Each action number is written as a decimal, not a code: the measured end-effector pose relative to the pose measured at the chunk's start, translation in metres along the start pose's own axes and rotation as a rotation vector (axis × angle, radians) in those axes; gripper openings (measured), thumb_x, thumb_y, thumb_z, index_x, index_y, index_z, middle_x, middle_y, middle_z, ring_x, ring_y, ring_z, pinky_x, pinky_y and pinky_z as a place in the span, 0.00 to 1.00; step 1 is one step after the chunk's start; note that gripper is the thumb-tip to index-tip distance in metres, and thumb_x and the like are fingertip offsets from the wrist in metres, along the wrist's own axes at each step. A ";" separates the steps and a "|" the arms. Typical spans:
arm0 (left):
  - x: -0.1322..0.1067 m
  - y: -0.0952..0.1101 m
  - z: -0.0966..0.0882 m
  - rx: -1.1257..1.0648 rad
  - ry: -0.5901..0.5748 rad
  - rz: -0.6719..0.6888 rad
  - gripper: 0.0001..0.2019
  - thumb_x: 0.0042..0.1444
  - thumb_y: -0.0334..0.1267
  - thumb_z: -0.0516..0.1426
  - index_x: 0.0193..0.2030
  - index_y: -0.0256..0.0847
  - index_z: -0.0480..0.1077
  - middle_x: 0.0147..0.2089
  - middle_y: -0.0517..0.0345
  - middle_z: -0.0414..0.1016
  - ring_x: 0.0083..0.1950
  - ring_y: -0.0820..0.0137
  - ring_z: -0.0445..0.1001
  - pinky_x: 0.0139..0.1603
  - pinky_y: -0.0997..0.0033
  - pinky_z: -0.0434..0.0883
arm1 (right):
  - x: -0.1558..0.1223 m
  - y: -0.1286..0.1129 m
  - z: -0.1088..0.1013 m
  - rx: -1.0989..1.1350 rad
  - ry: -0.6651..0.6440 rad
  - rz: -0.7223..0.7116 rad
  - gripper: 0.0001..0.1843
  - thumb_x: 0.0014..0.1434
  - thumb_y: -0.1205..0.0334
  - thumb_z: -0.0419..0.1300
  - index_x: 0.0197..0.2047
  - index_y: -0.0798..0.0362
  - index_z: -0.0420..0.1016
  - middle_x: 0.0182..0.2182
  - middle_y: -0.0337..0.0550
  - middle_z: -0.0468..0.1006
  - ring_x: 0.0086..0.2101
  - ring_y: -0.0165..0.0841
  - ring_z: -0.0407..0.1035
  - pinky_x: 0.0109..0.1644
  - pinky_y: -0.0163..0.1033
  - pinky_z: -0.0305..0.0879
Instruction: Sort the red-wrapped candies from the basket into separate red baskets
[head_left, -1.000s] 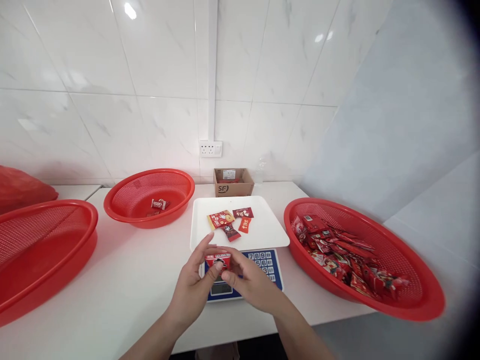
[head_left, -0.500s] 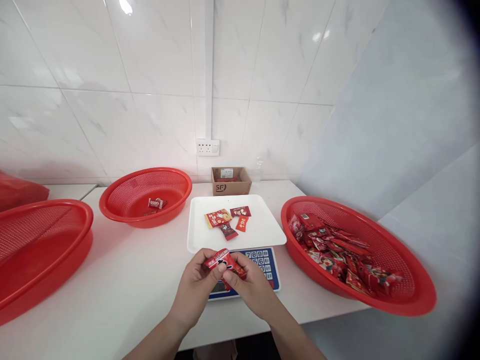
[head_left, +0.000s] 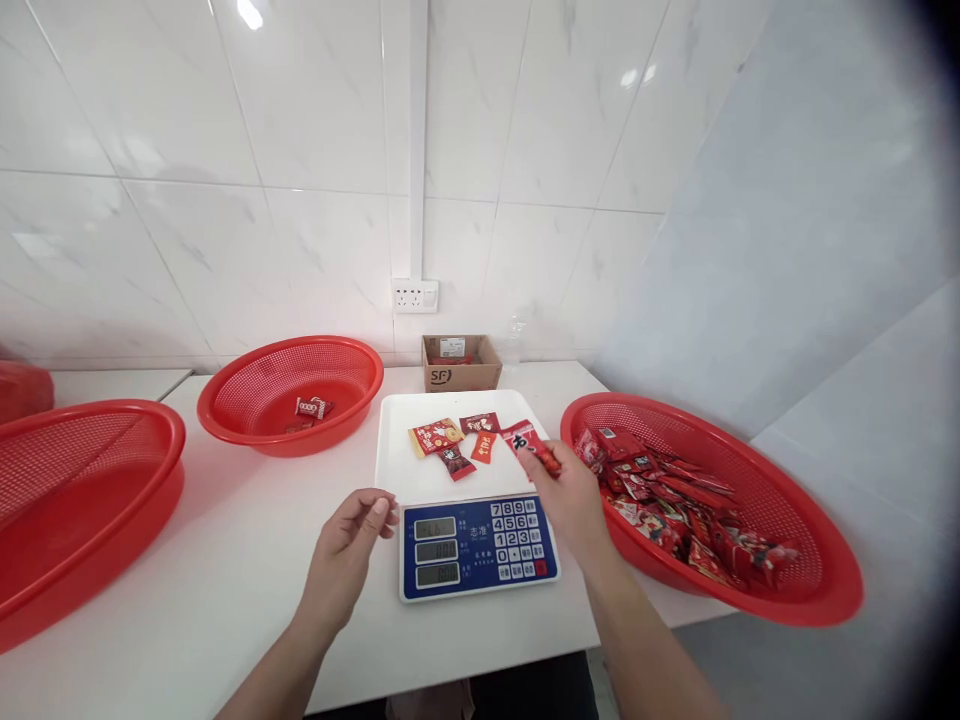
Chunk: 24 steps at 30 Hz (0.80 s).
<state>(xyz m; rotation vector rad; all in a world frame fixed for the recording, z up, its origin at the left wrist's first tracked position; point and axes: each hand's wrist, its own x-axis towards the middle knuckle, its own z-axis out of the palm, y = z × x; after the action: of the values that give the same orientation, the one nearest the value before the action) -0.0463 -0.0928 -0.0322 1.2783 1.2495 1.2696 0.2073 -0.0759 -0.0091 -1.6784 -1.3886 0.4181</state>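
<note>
My right hand [head_left: 571,497] pinches a red snack packet [head_left: 528,443] over the right edge of the white scale tray [head_left: 409,475]. Several small red and orange packets [head_left: 454,444] lie on that tray. Below it shows the scale's blue front panel [head_left: 478,546] with keypad and displays. My left hand [head_left: 350,545] hovers just left of the panel, fingers loosely curled and holding nothing. A red mesh basket [head_left: 787,590] at the right holds many red packets [head_left: 667,502].
A second red basket [head_left: 225,425] behind the left hand holds a few packets [head_left: 311,410]. A third red basket [head_left: 97,500] sits at the far left. A small cardboard box [head_left: 460,364] stands by the wall under a socket [head_left: 415,295].
Both hands held the packet together over the scale panel. Now the right hand alone has carried it up and right over the tray, and the left hand has let go and drawn left.
</note>
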 end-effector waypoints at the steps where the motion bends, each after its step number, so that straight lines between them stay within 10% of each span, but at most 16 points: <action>1: 0.004 -0.007 -0.005 0.020 0.047 0.003 0.18 0.52 0.54 0.56 0.35 0.40 0.71 0.32 0.55 0.73 0.34 0.67 0.71 0.37 0.67 0.71 | 0.013 0.004 -0.003 -0.126 0.019 -0.031 0.18 0.58 0.45 0.53 0.36 0.53 0.70 0.33 0.43 0.76 0.34 0.37 0.68 0.36 0.38 0.60; 6: 0.021 -0.045 -0.028 0.141 0.241 -0.043 0.20 0.50 0.57 0.55 0.36 0.40 0.70 0.32 0.55 0.73 0.34 0.65 0.71 0.38 0.64 0.71 | 0.055 0.012 0.002 -0.562 -0.086 -0.032 0.17 0.62 0.54 0.49 0.47 0.53 0.69 0.44 0.51 0.75 0.41 0.41 0.69 0.36 0.39 0.58; 15: 0.030 -0.072 -0.042 0.159 0.288 -0.113 0.21 0.49 0.57 0.55 0.36 0.40 0.69 0.31 0.56 0.71 0.33 0.67 0.70 0.38 0.66 0.70 | 0.054 -0.014 0.004 -0.543 -0.309 -0.071 0.14 0.58 0.50 0.53 0.42 0.48 0.72 0.36 0.43 0.79 0.36 0.38 0.71 0.32 0.36 0.58; 20: 0.032 -0.070 -0.038 0.159 0.265 -0.105 0.22 0.47 0.58 0.56 0.35 0.40 0.70 0.30 0.57 0.71 0.31 0.67 0.71 0.36 0.67 0.70 | 0.063 -0.010 0.005 -0.526 -0.354 -0.097 0.21 0.61 0.52 0.51 0.54 0.53 0.69 0.46 0.50 0.76 0.44 0.39 0.71 0.43 0.40 0.63; 24: 0.029 -0.068 -0.038 0.162 0.260 -0.097 0.21 0.48 0.58 0.55 0.34 0.40 0.70 0.29 0.57 0.71 0.31 0.67 0.71 0.36 0.66 0.70 | 0.062 -0.007 0.020 -0.549 -0.381 -0.179 0.29 0.63 0.50 0.48 0.64 0.56 0.59 0.62 0.52 0.60 0.62 0.43 0.50 0.61 0.46 0.51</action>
<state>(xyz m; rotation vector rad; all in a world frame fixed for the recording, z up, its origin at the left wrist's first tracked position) -0.0893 -0.0608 -0.0962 1.1745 1.6076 1.3162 0.2084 -0.0114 0.0022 -1.9463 -2.0591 0.2747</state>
